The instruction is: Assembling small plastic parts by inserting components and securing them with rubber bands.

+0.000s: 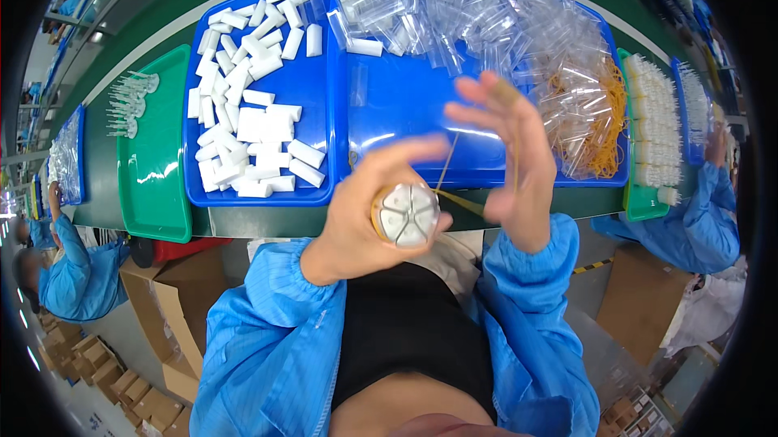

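Note:
My left hand (350,208) is wrapped round an upright bundle of white plastic pieces (407,215). Their wedge-shaped ends face up and together make a circle. A thin yellowish rubber band (460,201) runs stretched from the bundle to my right hand (527,165). The right hand is raised just right of the bundle, with the band hooked on its spread fingers, which are partly blurred. Loose white pieces (263,125) of the same kind lie scattered in the blue tray (312,133) at the left.
Clear plastic sleeves (438,11) are heaped at the back of another blue tray (405,113), with orange rubber bands (608,125) at its right. Green trays (154,186) flank these; the right one bears stacked white pieces (652,121). Co-workers in blue sit at both sides; cardboard boxes (174,299) stand below.

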`<act>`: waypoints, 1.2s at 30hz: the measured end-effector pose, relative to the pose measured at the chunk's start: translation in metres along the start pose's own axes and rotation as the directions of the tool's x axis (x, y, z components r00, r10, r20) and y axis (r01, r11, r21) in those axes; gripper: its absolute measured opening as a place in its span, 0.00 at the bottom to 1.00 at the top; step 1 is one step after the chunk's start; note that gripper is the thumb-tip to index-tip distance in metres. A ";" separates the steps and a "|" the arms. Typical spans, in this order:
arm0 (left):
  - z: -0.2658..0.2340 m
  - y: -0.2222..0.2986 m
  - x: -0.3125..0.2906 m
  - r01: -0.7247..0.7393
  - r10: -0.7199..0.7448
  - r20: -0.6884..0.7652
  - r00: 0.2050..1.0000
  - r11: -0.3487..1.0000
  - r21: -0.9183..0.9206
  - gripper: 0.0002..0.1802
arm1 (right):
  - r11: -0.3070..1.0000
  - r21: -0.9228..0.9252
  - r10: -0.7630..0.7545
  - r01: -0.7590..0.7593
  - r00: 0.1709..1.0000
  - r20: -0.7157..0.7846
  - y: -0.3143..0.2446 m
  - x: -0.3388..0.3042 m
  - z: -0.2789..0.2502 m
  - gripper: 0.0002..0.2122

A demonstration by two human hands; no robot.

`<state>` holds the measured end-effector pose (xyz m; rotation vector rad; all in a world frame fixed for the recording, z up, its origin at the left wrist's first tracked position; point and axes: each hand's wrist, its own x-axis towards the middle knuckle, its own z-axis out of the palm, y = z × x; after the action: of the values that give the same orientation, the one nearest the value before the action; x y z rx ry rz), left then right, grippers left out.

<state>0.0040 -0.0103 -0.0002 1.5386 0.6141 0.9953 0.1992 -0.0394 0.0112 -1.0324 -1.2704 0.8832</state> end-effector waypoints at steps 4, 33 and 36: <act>0.002 0.003 0.006 0.153 -0.158 -0.031 0.987 0.856 0.493 0.53 | 0.718 -0.635 -0.034 0.286 0.925 0.379 -0.035 -0.006 0.020 0.41; -0.005 -0.016 0.009 -0.226 0.198 0.118 0.973 0.715 0.661 0.53 | 0.840 -0.447 -0.164 0.308 0.929 0.332 -0.002 -0.014 0.017 0.35; -0.001 -0.020 0.005 -0.215 0.138 0.166 0.976 0.683 0.698 0.51 | 0.849 -0.448 -0.171 0.281 0.948 0.270 0.003 -0.016 0.023 0.25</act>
<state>0.0088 -0.0011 -0.0180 2.3695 0.8532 0.8469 0.1750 -0.0511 0.0032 -1.1557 -1.8239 0.5111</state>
